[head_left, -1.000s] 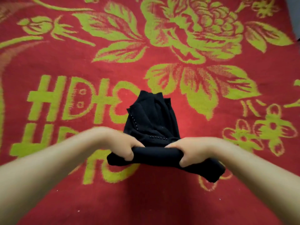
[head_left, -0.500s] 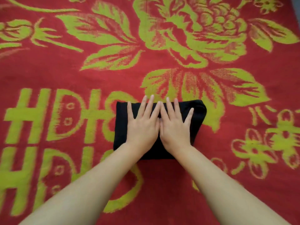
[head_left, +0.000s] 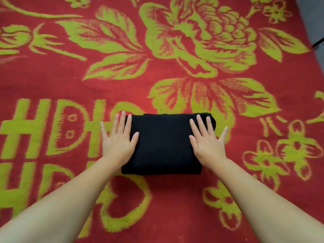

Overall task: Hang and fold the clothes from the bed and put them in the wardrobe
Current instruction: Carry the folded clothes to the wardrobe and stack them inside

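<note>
The folded garment (head_left: 163, 144) is plain black, without any pattern, and the bed cover (head_left: 52, 76) under it is red with yellow-green flowers, leaves and big block signs

both forearms are bare from the bottom corners of the view up to the wrists, with no sleeve, watch or bracelet on them. the left hand (head_left: 117, 139) and the right hand (head_left: 208, 139) wear no gloves or rings; the fingernails are short and unpainted.
</note>
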`<state>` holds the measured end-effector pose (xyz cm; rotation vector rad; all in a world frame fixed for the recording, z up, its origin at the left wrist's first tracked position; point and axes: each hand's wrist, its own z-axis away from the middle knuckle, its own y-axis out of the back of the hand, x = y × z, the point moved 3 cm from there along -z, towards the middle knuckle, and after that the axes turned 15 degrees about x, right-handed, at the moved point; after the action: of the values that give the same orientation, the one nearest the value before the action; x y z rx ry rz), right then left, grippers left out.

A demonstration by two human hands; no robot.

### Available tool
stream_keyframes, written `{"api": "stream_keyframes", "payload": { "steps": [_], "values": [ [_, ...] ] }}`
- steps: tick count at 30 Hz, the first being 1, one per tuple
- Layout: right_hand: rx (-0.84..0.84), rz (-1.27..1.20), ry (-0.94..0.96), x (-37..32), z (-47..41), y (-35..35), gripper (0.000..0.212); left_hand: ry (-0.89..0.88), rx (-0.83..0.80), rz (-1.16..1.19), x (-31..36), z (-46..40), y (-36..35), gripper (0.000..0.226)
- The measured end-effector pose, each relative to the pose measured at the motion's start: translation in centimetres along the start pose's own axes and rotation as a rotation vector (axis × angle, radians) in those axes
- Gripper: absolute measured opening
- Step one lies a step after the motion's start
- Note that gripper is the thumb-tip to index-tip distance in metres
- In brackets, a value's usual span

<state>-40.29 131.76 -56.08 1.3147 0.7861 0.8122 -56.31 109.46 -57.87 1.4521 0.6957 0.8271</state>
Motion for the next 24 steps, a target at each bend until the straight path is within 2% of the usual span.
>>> {"api": "stream_keyframes", "payload": {
  "steps": [1, 3, 5, 6, 10, 13, 17, 24],
  "values": [
    [0.033, -0.012, 0.014, 0.1, 0.5, 0.8, 0.059, -0.071, 0.081, 0.030, 0.3, 0.5, 1.0, 0.066],
    [0.086, -0.107, 0.179, -1.4, 2.9, 1.8, 0.068, -0.266, 0.195, 0.129, 2.0, 3.1, 2.3, 0.071],
    [0.071, -0.074, 0.424, -3.6, 6.0, 1.2, 0.085, -0.488, 0.194, 0.146, 4.1, 7.1, 1.7, 0.078],
    [0.039, -0.021, 0.473, -4.4, 7.2, 0.5, 0.095, -0.541, 0.175, 0.122, 4.7, 8.8, 1.0, 0.082],
    [0.048, 0.029, 0.276, -5.4, 6.3, -1.9, 0.117, -0.444, 0.123, 0.019, 5.0, 8.6, -0.8, 0.108],
    [0.039, 0.051, 0.242, -5.7, 4.3, -2.5, 0.109, -0.355, 0.029, -0.047, 5.0, 5.9, -0.6, 0.118],
    [-0.006, -0.014, 0.219, -5.8, 1.5, 0.8, 0.079, -0.304, -0.054, -0.081, 4.6, 3.1, 1.0, 0.090],
    [0.092, 0.000, 0.177, -5.4, -0.3, 12.4, 0.075, -0.345, 0.088, -0.067, 6.3, -0.5, 12.6, 0.077]
  ]
}}
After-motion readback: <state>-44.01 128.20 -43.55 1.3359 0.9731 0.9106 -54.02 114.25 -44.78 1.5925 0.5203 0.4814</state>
